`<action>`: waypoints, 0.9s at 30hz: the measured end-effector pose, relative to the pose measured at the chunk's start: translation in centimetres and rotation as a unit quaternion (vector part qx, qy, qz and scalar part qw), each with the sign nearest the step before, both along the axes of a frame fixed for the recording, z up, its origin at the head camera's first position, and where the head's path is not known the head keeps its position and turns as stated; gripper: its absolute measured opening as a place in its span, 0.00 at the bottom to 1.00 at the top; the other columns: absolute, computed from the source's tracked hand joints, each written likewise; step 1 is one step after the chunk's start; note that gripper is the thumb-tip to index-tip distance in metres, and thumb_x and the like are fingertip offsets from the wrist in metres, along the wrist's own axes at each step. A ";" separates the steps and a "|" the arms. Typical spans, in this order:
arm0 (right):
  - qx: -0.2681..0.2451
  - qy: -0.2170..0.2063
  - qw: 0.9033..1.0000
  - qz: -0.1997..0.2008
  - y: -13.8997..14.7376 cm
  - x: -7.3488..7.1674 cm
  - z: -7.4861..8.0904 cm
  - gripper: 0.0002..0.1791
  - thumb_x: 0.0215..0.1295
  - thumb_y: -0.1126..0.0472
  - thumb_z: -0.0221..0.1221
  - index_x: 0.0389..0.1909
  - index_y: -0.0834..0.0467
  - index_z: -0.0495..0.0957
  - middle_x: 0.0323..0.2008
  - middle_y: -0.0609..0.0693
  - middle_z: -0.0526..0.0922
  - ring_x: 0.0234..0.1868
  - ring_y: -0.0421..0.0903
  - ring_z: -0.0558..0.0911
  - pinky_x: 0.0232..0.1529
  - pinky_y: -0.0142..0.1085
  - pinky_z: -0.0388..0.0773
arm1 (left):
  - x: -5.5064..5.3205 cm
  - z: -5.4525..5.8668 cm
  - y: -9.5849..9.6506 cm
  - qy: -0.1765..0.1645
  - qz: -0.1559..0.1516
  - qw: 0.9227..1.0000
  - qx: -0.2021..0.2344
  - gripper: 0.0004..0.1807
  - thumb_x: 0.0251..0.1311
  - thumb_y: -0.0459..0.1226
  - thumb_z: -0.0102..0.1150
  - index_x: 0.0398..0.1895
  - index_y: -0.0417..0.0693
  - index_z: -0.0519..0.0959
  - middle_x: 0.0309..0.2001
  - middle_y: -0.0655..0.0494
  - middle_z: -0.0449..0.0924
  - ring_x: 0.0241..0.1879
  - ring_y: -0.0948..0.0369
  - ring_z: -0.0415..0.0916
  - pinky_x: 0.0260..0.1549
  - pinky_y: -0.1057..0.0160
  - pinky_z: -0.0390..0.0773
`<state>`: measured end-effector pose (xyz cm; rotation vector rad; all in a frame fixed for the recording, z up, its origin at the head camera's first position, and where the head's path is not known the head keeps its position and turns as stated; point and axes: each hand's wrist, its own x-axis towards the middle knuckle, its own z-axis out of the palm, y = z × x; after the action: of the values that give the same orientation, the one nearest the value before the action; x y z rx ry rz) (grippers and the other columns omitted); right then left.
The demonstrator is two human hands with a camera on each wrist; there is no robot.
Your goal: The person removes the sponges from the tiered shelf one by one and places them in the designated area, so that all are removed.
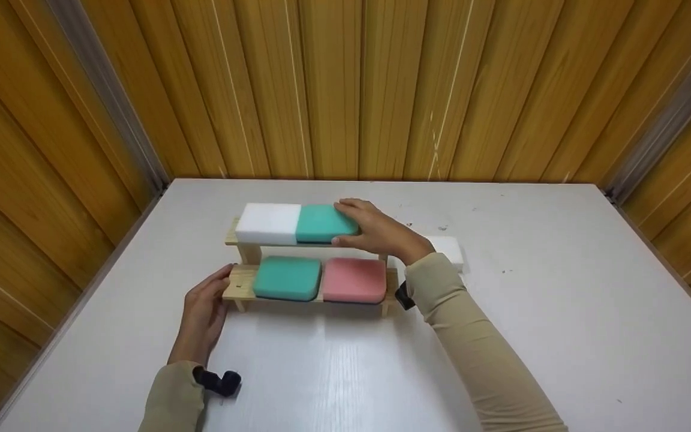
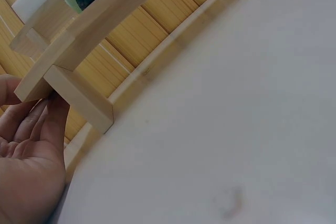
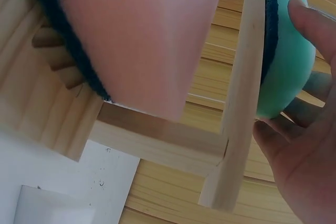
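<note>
currently left grip (image 1: 203, 303) pinches end of wooden rack (image 1: 240, 285); right grip (image 1: 379, 231) clasps upper green sponge (image 1: 321, 222).

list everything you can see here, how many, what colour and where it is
rack: 1, pale wood, two shelves, standing on the table
white blocks: 2, white, one on the upper shelf's left, one right of the rack
teal sponges: 2, teal with dark base, one upper shelf, one lower shelf
pink sponge: 1, pink with dark base, lower shelf's right
table: 1, white, under everything
wall panels: many, yellow-brown, back and both sides
sleeves: 2, beige, on both arms
wrist devices: 2, black, one per wrist
left grip: 1, bare, pinching the lower shelf's left end
right grip: 1, bare, holding the upper teal sponge
</note>
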<state>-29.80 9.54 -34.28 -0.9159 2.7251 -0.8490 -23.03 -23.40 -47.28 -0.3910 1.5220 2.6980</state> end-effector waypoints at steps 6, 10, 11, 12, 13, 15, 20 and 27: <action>-0.002 0.011 1.000 -0.005 -0.1 0.1 -0.2 0.41 0.64 0.48 0.61 0.73 0.57 0.56 0.73 0.56 0.57 0.72 0.52 0.58 0.74 0.46 0.61 | 0.1 0.0 0.1 0.003 0.007 1.000 0.000 0.27 0.67 0.27 0.45 0.69 0.39 0.63 0.71 0.50 0.61 0.70 0.59 0.62 0.61 0.72 0.73; -0.006 0.019 1.000 -0.007 -0.1 0.2 -0.3 0.40 0.64 0.49 0.61 0.73 0.59 0.57 0.72 0.57 0.59 0.71 0.53 0.60 0.73 0.46 0.62 | 0.1 0.0 0.0 0.005 0.006 1.000 -0.009 0.26 0.67 0.27 0.45 0.69 0.40 0.63 0.71 0.50 0.62 0.69 0.60 0.63 0.61 0.73 0.73; -0.007 0.018 1.000 -0.009 -0.1 0.2 -0.3 0.40 0.64 0.49 0.61 0.73 0.58 0.57 0.72 0.57 0.59 0.71 0.52 0.60 0.73 0.45 0.62 | 0.1 0.0 0.0 0.005 0.006 1.000 -0.010 0.26 0.67 0.27 0.45 0.69 0.40 0.63 0.71 0.50 0.62 0.69 0.60 0.63 0.61 0.73 0.73; -0.008 0.018 1.000 -0.010 -0.2 0.2 -0.3 0.40 0.64 0.49 0.61 0.73 0.58 0.57 0.72 0.57 0.59 0.71 0.52 0.60 0.73 0.46 0.62 | 0.1 0.0 0.0 0.005 0.007 1.000 -0.012 0.26 0.67 0.27 0.45 0.69 0.40 0.63 0.71 0.50 0.62 0.69 0.60 0.63 0.61 0.73 0.73; -0.009 0.017 1.000 -0.012 -0.2 0.3 -0.3 0.40 0.64 0.49 0.61 0.73 0.57 0.57 0.72 0.56 0.59 0.71 0.52 0.61 0.73 0.45 0.62 | 0.1 0.0 0.0 0.004 0.008 1.000 -0.013 0.26 0.67 0.27 0.45 0.69 0.40 0.63 0.71 0.50 0.62 0.69 0.60 0.63 0.61 0.72 0.73; -0.010 0.015 1.000 -0.015 -0.2 0.4 -0.3 0.40 0.64 0.49 0.61 0.73 0.56 0.57 0.72 0.55 0.59 0.71 0.51 0.61 0.73 0.45 0.63 | 0.2 0.0 0.0 0.005 0.009 1.000 -0.015 0.26 0.67 0.27 0.45 0.69 0.40 0.63 0.71 0.49 0.61 0.69 0.59 0.62 0.61 0.72 0.73; -0.013 0.024 1.000 -0.014 -0.3 0.5 -0.3 0.39 0.64 0.51 0.61 0.72 0.58 0.58 0.71 0.56 0.61 0.70 0.52 0.63 0.72 0.45 0.64 | 0.3 0.0 0.0 0.000 0.007 1.000 -0.009 0.26 0.68 0.28 0.45 0.69 0.40 0.63 0.71 0.50 0.62 0.69 0.60 0.62 0.61 0.72 0.74; -0.011 0.030 0.999 -0.017 -0.2 0.6 -0.2 0.38 0.64 0.52 0.61 0.72 0.59 0.59 0.70 0.57 0.62 0.70 0.53 0.63 0.72 0.45 0.64 | 0.2 0.0 0.0 0.002 0.005 1.000 -0.013 0.26 0.68 0.29 0.45 0.70 0.40 0.62 0.72 0.49 0.61 0.70 0.59 0.61 0.62 0.72 0.73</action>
<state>-29.16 9.32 -34.47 -0.9155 2.7952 -0.8745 -22.83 -23.38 -47.28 -0.3940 1.5614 2.6912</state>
